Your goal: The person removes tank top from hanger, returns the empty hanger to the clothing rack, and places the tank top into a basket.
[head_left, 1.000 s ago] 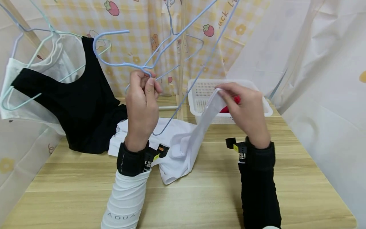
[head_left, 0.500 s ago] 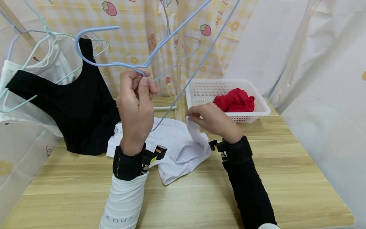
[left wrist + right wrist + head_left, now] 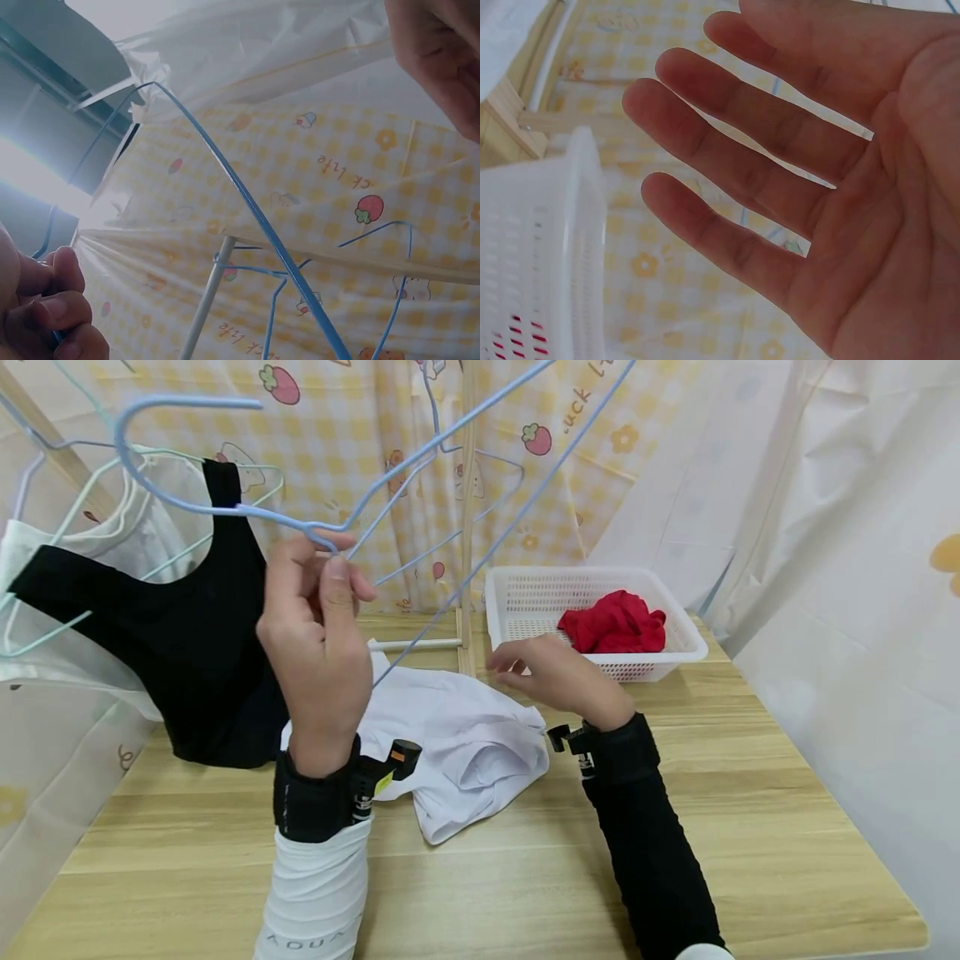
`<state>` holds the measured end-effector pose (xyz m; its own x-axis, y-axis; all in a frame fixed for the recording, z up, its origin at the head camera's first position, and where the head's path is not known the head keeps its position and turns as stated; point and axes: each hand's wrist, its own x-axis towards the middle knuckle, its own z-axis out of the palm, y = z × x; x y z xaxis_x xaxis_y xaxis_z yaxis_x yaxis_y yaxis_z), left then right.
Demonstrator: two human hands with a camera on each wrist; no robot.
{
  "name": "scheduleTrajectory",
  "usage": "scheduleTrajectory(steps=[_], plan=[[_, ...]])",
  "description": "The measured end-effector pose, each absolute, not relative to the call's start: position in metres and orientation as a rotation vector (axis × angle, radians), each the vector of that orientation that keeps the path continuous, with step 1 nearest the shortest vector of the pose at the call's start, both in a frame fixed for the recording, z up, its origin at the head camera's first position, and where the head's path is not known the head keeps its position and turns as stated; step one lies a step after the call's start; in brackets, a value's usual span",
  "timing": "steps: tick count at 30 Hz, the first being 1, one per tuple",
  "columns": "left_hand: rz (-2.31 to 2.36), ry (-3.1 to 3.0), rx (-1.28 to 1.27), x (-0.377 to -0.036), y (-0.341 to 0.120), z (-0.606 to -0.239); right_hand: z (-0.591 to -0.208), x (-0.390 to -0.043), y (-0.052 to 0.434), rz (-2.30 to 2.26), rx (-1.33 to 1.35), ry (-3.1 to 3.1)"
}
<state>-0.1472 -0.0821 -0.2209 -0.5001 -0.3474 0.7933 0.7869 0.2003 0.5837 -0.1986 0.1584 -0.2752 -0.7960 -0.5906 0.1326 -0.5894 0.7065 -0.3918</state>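
My left hand [image 3: 318, 652] is raised and pinches a blue wire hanger [image 3: 217, 511] at the neck just under its hook. The hook points left, and the hanger's long wires slant up to the right, partly out of frame. Below, a crumpled white garment [image 3: 442, 710] lies on the wooden table [image 3: 750, 860]. Just above the garment's right side hovers my right hand [image 3: 562, 677], holding nothing. In the right wrist view the fingers [image 3: 735, 165] are nearly straight and spread apart. The left wrist view shows the hanger's wire [image 3: 259, 214] crossing in front of the curtain.
A white plastic basket [image 3: 517, 585] with a red cloth [image 3: 615, 622] in it stands at the back right. At left, a black tank top [image 3: 225, 652] and a white top [image 3: 172, 493] hang on hangers. A wooden rack post [image 3: 468, 510] rises behind the garment.
My right hand moved left and down from near the basket and let go of the white garment, which has dropped onto the table. My left hand shifted left with the hanger.
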Motion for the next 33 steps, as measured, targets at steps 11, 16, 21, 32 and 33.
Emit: scheduleTrajectory(steps=[11, 16, 21, 32, 33], plan=[[-1.585, -1.075, -0.148, -0.142, -0.125, -0.204, -0.263, -0.193, 0.177, -0.755, -0.855, 2.947], [-1.512, -1.080, -0.053, -0.146, -0.142, -0.203, -0.263, -0.193, 0.182, -0.794, -0.832, 2.959], [-1.420, -1.202, 0.032, -0.155, -0.153, -0.210, -0.265, -0.195, 0.188, -0.805, -0.818, 2.971], [-1.262, -1.688, 0.266, -0.174, -0.158, -0.226, -0.264, -0.196, 0.193, -0.801, -0.801, 2.982], [-1.246, -1.733, 0.267, -0.175, -0.158, -0.228, -0.264, -0.196, 0.194, -0.801, -0.799, 2.981]])
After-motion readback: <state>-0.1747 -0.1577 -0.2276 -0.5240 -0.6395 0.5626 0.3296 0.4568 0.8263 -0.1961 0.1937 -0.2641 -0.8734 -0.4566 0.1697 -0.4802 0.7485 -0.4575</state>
